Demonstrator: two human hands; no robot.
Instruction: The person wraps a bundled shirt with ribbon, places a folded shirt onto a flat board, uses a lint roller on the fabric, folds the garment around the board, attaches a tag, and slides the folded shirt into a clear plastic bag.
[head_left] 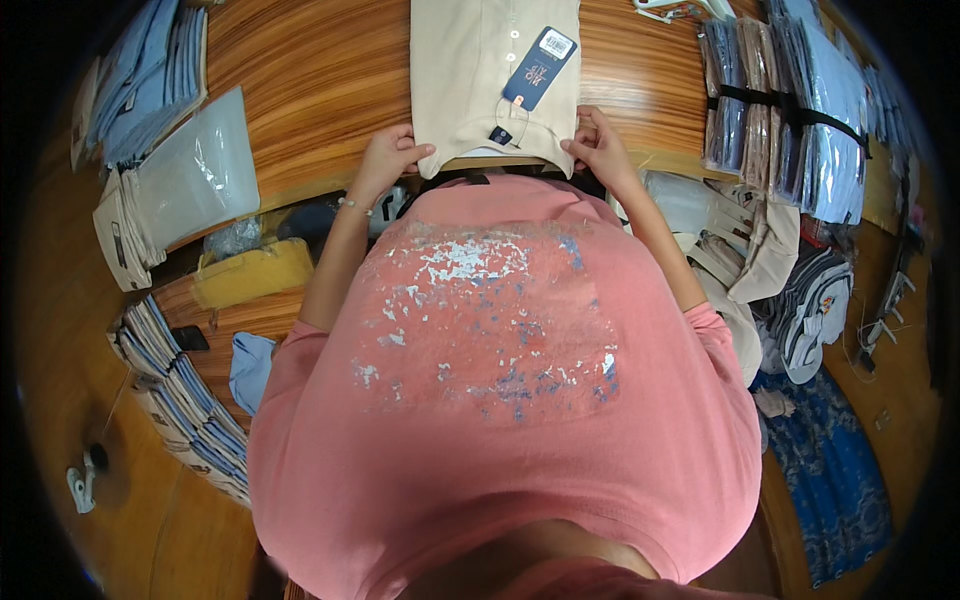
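A folded cream shirt (465, 70) lies on the wood-grain table, its collar end at the table's near edge and its row of white buttons running away from me. A navy hang tag (541, 68) with a white sticker rests on it, looped by a thin string near the dark neck label. My left hand (395, 158) pinches the left corner of the shirt's collar end between thumb and fingers. At the opposite corner, my right hand (597, 148) grips the cloth the same way, its other fingers curled.
Strapped stacks of bagged shirts (785, 110) stand at the right, above piled garments (808, 300). On the left are more blue packed shirts (150, 75), a clear plastic bag (200, 150) and a yellow bundle (255, 275). A blue patterned cloth (830, 470) lies lower right.
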